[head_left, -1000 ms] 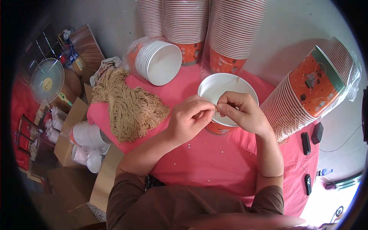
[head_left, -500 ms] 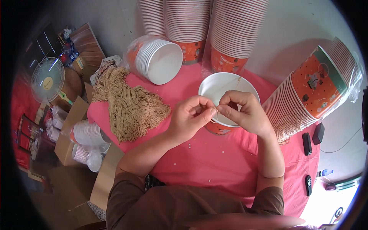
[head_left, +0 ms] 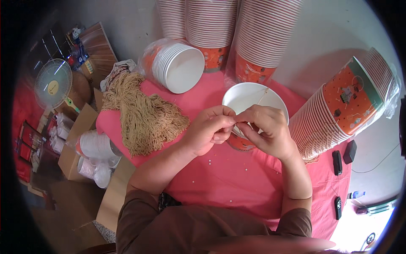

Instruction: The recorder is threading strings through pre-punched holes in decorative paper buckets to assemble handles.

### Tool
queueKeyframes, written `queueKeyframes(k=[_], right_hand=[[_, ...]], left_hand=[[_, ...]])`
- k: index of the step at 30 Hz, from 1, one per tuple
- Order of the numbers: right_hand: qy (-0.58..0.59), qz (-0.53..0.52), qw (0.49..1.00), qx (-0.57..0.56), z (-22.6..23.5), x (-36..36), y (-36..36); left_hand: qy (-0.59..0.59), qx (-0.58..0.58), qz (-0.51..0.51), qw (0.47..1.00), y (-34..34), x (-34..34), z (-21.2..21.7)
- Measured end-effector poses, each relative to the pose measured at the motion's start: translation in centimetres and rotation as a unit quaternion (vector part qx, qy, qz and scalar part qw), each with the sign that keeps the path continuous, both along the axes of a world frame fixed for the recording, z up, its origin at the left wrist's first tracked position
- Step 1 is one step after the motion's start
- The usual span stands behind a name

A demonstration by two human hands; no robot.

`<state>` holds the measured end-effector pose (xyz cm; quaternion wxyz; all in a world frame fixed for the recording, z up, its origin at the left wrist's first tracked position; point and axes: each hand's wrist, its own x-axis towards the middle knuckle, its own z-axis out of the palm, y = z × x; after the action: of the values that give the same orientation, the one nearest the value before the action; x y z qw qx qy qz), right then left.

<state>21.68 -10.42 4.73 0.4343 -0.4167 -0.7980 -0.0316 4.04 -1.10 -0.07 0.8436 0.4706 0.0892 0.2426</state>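
A white-lined paper bucket (head_left: 241,144) with an orange printed outside stands upright on the table in front of me. From its far rim a thin tan string (head_left: 264,95) runs down across the inside. Over the bucket's near rim, my left hand (head_left: 211,131) and my right hand (head_left: 266,129) meet fingertip to fingertip. Both are closed in a pinch. The string's end appears to be between them, but the fingers mostly hide it. Part of the near rim is also covered by my hands.
A heap of tan strings (head_left: 148,118) lies on the pink tablecloth (head_left: 220,182) at left. Wrapped bucket stacks (head_left: 211,29) stand at the back, with a short stack (head_left: 184,70) on its side. A tall stack (head_left: 325,118) leans at right, near small black objects (head_left: 337,163).
My fingers have shifted their pinch on the string; the right hand's fingers now lie over the left fingertips. The whole view has tilted slightly. The bucket stays in place.
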Motion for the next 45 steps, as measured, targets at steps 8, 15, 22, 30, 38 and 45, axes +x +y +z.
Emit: queueKeyframes(k=[8, 15, 22, 30, 38, 45], right_hand=[[0.096, 0.029, 0.994, -0.047, -0.2, 0.1, 0.0], [0.121, 0.033, 0.991, -0.049, -0.4, 0.2, 0.0], [0.070, -0.015, 0.997, -0.019, -0.4, 0.4, 0.0], [-0.055, -0.069, 0.995, 0.036, -0.1, 1.0, 0.2], [-0.056, -0.106, 0.993, 0.000, 0.0, 1.8, 0.3], [-0.088, -0.111, 0.990, 0.018, 0.3, 1.6, 0.0]], left_hand=[[-0.059, -0.066, -0.061, 0.994, 0.5, 0.1, -0.4], [-0.071, -0.007, -0.010, 0.997, 0.1, 0.1, -0.8], [-0.041, 0.065, 0.050, 0.996, -0.3, 0.1, -0.5], [-0.014, 0.129, 0.119, 0.984, -0.3, 0.2, -0.2], [0.035, 0.261, 0.169, 0.950, -0.4, 0.1, 0.0], [-0.020, 0.511, 0.317, 0.799, 0.3, 0.1, 0.2]])
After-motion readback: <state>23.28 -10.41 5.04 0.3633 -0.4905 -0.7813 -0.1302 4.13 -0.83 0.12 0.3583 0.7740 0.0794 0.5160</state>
